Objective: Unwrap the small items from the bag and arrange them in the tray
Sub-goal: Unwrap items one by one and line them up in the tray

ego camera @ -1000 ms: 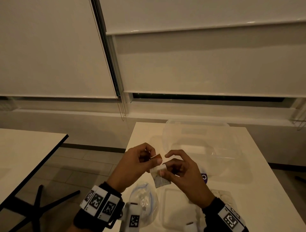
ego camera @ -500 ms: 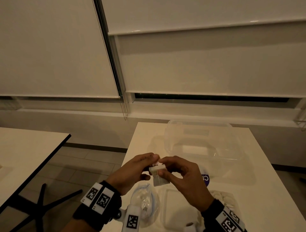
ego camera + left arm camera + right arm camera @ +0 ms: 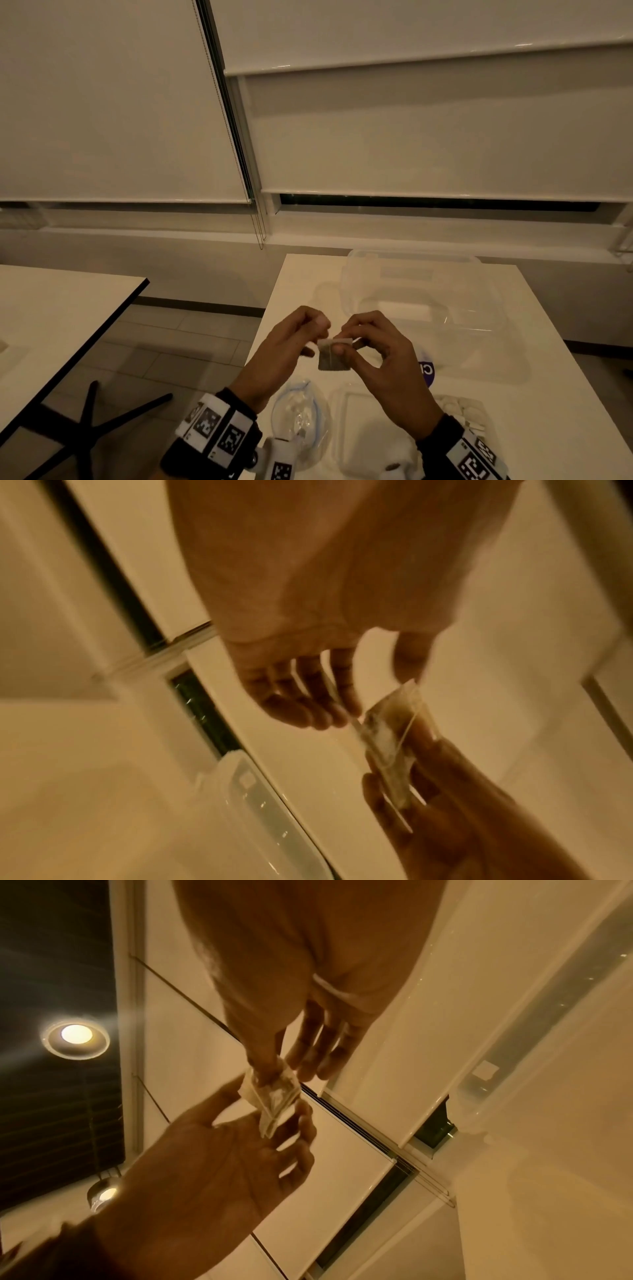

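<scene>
The small square paper sachet with dark contents and a thin string (image 3: 333, 356) hangs in the air between both hands, above the near part of the white table (image 3: 534, 359), its pale sealed top edge level and its body dangling below. The right hand (image 3: 383, 356) pinches that top edge at its right corner between thumb and forefinger, the other fingers curled loosely above; the right wrist view shows the same narrow pinch on the sachet (image 3: 270, 1096). The left hand (image 3: 291, 346) is curled close against the sachet's left top corner, fingertips bunched; in the left wrist view its fingers (image 3: 308, 696) lie just beside the sachet (image 3: 394, 739), but whether they truly nip it I cannot tell. Below the hands, near on the table, lie a clear plastic bag with a blue seal (image 3: 301, 411) to the left, a shallow clear plastic tray (image 3: 342, 431) in the middle, and a heap of small white pieces (image 3: 459, 407) to the right. Farther off stands a large clear plastic container (image 3: 411, 291), and a purple round sticker (image 3: 426, 370) shows beside the right hand. The step in hand looks like freeing one item: the next move likely calls for the left fingers to take firm hold and pull apart gently, without tearing the thin paper, before lowering it into the tray.
</scene>
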Demonstrator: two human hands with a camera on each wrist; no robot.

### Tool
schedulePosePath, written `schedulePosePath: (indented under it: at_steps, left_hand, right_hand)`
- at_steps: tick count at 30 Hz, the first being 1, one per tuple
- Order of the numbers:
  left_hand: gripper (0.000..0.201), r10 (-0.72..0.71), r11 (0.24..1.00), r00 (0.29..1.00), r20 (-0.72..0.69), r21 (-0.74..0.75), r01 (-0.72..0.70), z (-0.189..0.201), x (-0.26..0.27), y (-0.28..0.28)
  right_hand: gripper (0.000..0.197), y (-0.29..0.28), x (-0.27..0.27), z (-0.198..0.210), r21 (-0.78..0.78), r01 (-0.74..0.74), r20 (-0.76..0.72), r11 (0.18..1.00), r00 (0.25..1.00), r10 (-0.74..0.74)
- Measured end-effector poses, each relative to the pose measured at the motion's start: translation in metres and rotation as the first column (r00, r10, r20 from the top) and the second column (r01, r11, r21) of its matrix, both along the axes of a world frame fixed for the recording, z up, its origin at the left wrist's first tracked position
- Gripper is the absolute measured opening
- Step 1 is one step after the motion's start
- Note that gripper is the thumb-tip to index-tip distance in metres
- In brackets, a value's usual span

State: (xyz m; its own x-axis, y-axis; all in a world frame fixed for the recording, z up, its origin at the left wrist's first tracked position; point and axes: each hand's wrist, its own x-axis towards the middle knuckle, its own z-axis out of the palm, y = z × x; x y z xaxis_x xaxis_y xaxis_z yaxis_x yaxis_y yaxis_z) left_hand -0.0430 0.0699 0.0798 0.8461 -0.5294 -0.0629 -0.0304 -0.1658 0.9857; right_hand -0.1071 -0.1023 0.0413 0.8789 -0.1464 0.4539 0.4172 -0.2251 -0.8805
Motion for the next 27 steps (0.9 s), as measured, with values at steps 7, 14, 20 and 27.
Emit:
schedulePosePath:
  at_steps: [7,14,20,27]
  left_hand:
    - [0.011,0.064,0.998,0.955,0.289,0.009,-0.069,-0.003,-0.007,0.004]
    - [0.010,0.113,0.993,0.943,0.313,-0.013,-0.115,-0.003,-0.009,0.001]
    - [0.024,0.222,0.975,0.934,0.281,-0.062,-0.213,-0.009,-0.014,-0.005]
    - [0.023,0.201,0.979,0.919,0.339,-0.031,-0.203,-0.008,-0.027,-0.013]
  right_hand:
    - [0.025,0.004,-0.001,0.003,0.188,-0.052,-0.132,0.981,0.988,0.078]
    - [0.027,0.003,-0.003,0.008,0.160,-0.005,-0.113,0.987,0.993,0.023]
    - [0.016,0.002,-0.003,0.009,0.115,0.063,-0.075,0.991,0.996,-0.055]
    - [0.020,0.007,-0.010,0.020,-0.071,0.139,-0.050,0.988,0.988,-0.143]
